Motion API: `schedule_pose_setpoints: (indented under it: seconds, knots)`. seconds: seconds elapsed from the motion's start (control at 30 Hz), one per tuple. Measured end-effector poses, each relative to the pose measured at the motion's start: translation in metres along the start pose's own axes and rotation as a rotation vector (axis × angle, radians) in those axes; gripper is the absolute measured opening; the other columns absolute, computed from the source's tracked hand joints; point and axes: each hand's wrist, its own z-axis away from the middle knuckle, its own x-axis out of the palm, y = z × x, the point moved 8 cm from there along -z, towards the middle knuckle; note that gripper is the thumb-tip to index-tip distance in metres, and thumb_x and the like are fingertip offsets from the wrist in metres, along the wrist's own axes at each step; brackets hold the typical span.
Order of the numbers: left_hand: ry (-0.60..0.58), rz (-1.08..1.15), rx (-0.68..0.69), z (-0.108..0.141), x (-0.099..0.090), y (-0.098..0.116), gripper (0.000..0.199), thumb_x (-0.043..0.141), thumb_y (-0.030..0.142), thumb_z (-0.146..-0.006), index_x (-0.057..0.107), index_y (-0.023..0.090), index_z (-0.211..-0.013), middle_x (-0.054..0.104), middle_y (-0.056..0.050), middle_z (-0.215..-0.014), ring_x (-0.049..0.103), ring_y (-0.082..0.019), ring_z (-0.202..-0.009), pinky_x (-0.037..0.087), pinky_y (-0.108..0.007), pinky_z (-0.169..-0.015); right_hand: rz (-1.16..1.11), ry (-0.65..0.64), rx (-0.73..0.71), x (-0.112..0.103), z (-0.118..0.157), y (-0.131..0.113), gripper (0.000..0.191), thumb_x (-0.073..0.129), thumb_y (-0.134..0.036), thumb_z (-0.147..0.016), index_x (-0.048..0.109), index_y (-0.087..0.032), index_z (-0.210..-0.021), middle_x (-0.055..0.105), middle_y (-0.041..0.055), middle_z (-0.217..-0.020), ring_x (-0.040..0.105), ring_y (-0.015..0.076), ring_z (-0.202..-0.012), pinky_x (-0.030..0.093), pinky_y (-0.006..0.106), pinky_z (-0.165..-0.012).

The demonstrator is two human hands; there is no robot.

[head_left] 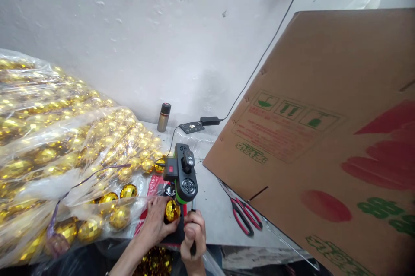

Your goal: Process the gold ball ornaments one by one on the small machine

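My left hand (157, 220) is closed around a gold mirror-faceted ball (172, 210). It keeps the ball low against a small black and green bench machine (185, 176) that looks like a mini drill press. My right hand (195, 235) wraps round a lever with a black grip (193, 248), just right of the ball. The machine's head hides the spot where it meets the ball. Below my hands, more gold glittering pieces (154, 263) show at the lower edge.
Clear plastic bags of gold balls (81, 150) fill the left side. A large cardboard box (292, 73) leans in from the right. Red-handled pliers (244, 215) lie beside it. Behind stand a spray can (164, 117) and a power adapter (209, 121), its cord running up the wall.
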Motion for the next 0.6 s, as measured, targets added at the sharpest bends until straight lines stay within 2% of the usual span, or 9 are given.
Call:
schedule_pose_setpoints:
  seconds: [0.07, 0.13, 0.2, 0.27, 0.37, 0.43, 0.47, 0.53, 0.6]
  knots:
    - [-0.018, 0.0, -0.009, -0.002, -0.002, 0.002, 0.045, 0.075, 0.028, -0.078, 0.07, 0.018, -0.121, 0.077, -0.014, -0.114, 0.07, -0.038, -0.112, 0.053, -0.059, -0.101, -0.009, -0.031, 0.036, -0.004, -0.017, -0.007, 0.037, 0.041, -0.024, -0.112, 0.057, -0.023, -0.078, 0.063, -0.0009, -0.078, 0.06, 0.0138, -0.067, 0.048, 0.028, -0.066]
    - [-0.04, -0.004, -0.008, 0.002, -0.003, 0.003, 0.047, 0.075, 0.026, -0.077, 0.07, 0.019, -0.123, 0.078, -0.014, -0.115, 0.07, -0.038, -0.112, 0.054, -0.059, -0.101, -0.032, -0.073, 0.158, -0.008, -0.041, -0.012, 0.034, 0.042, -0.018, -0.11, 0.059, -0.022, -0.081, 0.06, -0.0007, -0.077, 0.055, 0.0123, -0.061, 0.043, 0.026, -0.058]
    - [-0.04, -0.016, 0.023, 0.015, -0.001, 0.002, 0.055, 0.075, 0.021, -0.077, 0.068, 0.02, -0.131, 0.078, -0.014, -0.12, 0.07, -0.038, -0.115, 0.054, -0.057, -0.103, -0.05, -0.114, 0.267, -0.01, -0.064, -0.018, 0.029, 0.046, -0.019, -0.109, 0.062, -0.022, -0.086, 0.057, -0.0026, -0.072, 0.048, 0.0111, -0.056, 0.04, 0.024, -0.053]
    - [-0.03, -0.058, 0.116, 0.038, 0.008, -0.002, 0.069, 0.077, 0.02, -0.078, 0.061, 0.024, -0.145, 0.075, -0.015, -0.133, 0.069, -0.038, -0.122, 0.054, -0.056, -0.106, -0.061, -0.11, 0.277, -0.012, -0.079, -0.025, 0.03, 0.048, -0.02, -0.109, 0.061, -0.023, -0.083, 0.054, -0.0038, -0.069, 0.047, 0.0107, -0.055, 0.039, 0.023, -0.051]
    - [-0.011, -0.172, 0.345, 0.077, 0.025, -0.006, 0.09, 0.085, 0.042, -0.078, 0.048, 0.03, -0.159, 0.07, -0.017, -0.147, 0.07, -0.041, -0.126, 0.057, -0.053, -0.104, -0.069, -0.105, 0.255, -0.01, -0.079, -0.025, 0.031, 0.047, -0.019, -0.109, 0.06, -0.023, -0.082, 0.053, -0.0038, -0.069, 0.047, 0.0103, -0.055, 0.039, 0.022, -0.05]
    - [0.028, -0.201, 0.41, 0.086, 0.022, -0.008, 0.103, 0.083, 0.06, -0.079, 0.039, 0.027, -0.165, 0.068, -0.02, -0.149, 0.071, -0.041, -0.125, 0.059, -0.051, -0.101, -0.081, -0.102, 0.243, -0.008, -0.068, -0.02, 0.03, 0.046, -0.017, -0.109, 0.06, -0.022, -0.083, 0.054, -0.0032, -0.072, 0.048, 0.0104, -0.055, 0.04, 0.022, -0.052]
    - [0.047, -0.198, 0.408, 0.082, 0.014, -0.007, 0.103, 0.079, 0.064, -0.081, 0.037, 0.025, -0.166, 0.068, -0.021, -0.15, 0.071, -0.041, -0.126, 0.06, -0.05, -0.101, -0.09, -0.097, 0.235, -0.007, -0.062, -0.018, 0.03, 0.046, -0.016, -0.109, 0.06, -0.022, -0.083, 0.054, -0.0029, -0.072, 0.049, 0.0105, -0.056, 0.041, 0.023, -0.053]
    - [0.069, -0.191, 0.322, 0.055, -0.013, -0.002, 0.085, 0.07, 0.061, -0.092, 0.044, 0.022, -0.163, 0.065, -0.02, -0.153, 0.067, -0.039, -0.134, 0.059, -0.05, -0.106, -0.105, -0.086, 0.232, -0.007, -0.053, -0.014, 0.031, 0.045, -0.014, -0.108, 0.059, -0.022, -0.082, 0.054, -0.0024, -0.073, 0.05, 0.0109, -0.057, 0.043, 0.023, -0.056]
    - [0.076, -0.288, 0.126, 0.01, -0.046, 0.0, 0.043, 0.052, 0.039, -0.106, 0.066, 0.022, -0.143, 0.072, -0.017, -0.144, 0.068, -0.033, -0.134, 0.056, -0.048, -0.113, -0.112, -0.095, 0.242, -0.006, -0.048, -0.011, 0.031, 0.045, -0.014, -0.108, 0.059, -0.022, -0.081, 0.055, -0.0017, -0.074, 0.051, 0.0113, -0.058, 0.043, 0.024, -0.057]
